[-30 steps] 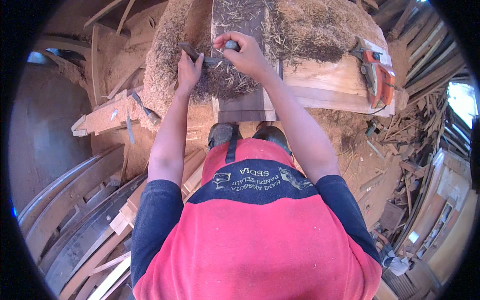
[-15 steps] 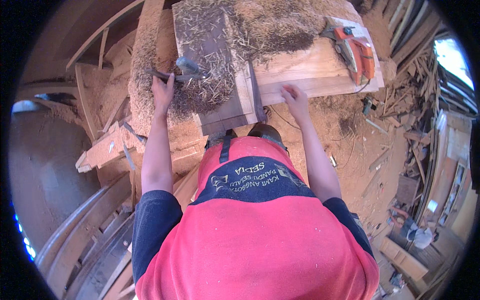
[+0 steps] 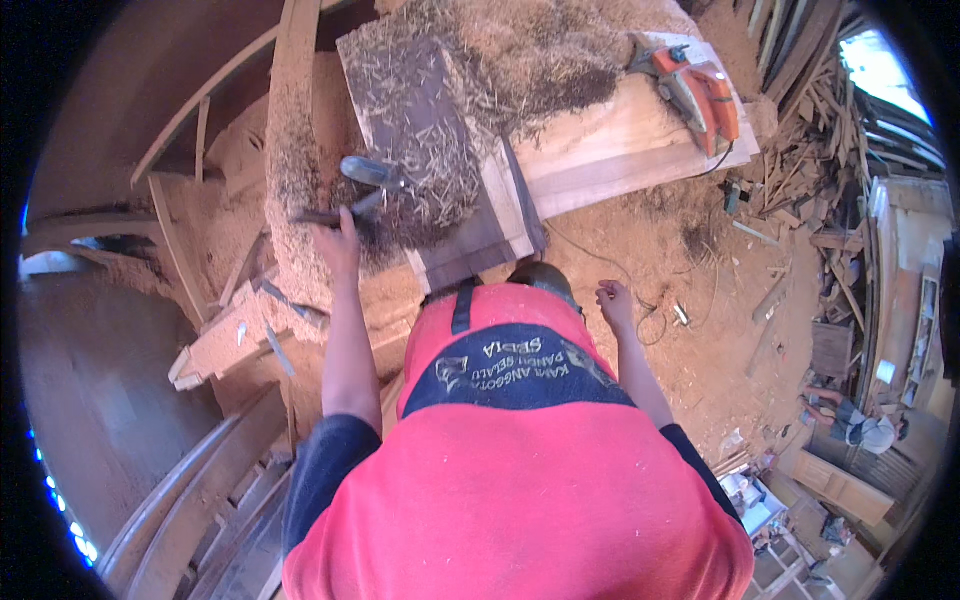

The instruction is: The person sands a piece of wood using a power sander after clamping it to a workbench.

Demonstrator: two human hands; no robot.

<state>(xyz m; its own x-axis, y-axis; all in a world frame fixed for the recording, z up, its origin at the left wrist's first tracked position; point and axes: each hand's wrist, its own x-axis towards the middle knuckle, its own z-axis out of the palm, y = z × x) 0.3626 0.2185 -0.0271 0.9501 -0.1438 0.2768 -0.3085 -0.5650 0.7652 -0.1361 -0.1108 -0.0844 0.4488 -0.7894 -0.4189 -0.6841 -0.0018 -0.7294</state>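
Observation:
My left hand (image 3: 340,245) is closed around a dark, long tool (image 3: 318,217) with a grey, blade-like end pointing right; its exact kind is hard to make out. Just beyond it, a tool with a rounded blue-grey handle (image 3: 368,171) lies on the dark wooden board (image 3: 470,245), among wood shavings (image 3: 440,190). My right hand (image 3: 616,300) hangs apart from the work, low beside my right thigh. Its fingers are loosely bent and slightly apart, with nothing visible in them.
An orange power tool (image 3: 705,105) with a cord rests on a pale board (image 3: 590,145) at the right. Sawdust covers the bench and ground. Scrap wood (image 3: 810,140) is piled at far right. Another person (image 3: 868,430) is low at the right. Curved timbers (image 3: 190,480) stand lower left.
My right hand has drawn back from the pale board toward my body. My left hand, with the dark tool, has come nearer to me. The view has shifted slightly.

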